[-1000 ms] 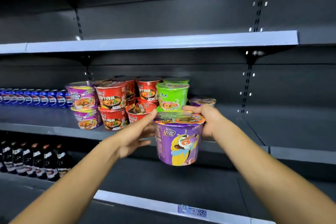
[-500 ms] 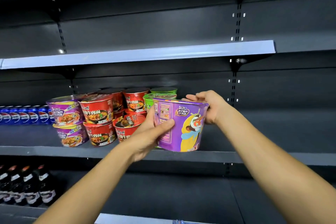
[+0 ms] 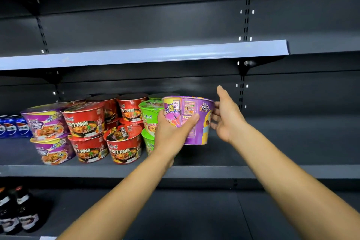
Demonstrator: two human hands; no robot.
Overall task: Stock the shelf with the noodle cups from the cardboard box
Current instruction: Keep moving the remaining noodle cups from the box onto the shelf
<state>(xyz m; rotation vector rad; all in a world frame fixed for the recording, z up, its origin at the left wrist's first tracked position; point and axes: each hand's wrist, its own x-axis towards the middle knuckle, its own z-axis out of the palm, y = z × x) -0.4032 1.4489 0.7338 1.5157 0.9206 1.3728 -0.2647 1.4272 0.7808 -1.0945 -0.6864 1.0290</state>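
Stacks at left: the purple stack (image 3: pixel 48 134) and the red stacks (image 3: pixel 87 132) sit two high on the shelf (image 3: pixel 272 170). The near red cup (image 3: pixel 124 144) leans. If I bump this group, I think that cup tips first.
Green cups: the green pair (image 3: pixel 150 121) stands just left of my load and partly behind my wrist. Pushing in too hard could shove them into the red ones.
My left hand (image 3: pixel 171 134): wrapped around the near left side of the purple noodle cup (image 3: pixel 196 121), thumb across its label, carrying it.
The cup itself: upright, slightly tilted, in the gap right of the green pair. I can't tell for sure whether its base touches the shelf yet; it looks just above it.
My right hand (image 3: pixel 227 117): spread wide, fingertips only brushing the cup's right wall, thumb up and free.
Main risk: with one hand bearing it, letting go early could drop or topple the cup.
Right of cup: bare shelf, room to spare.
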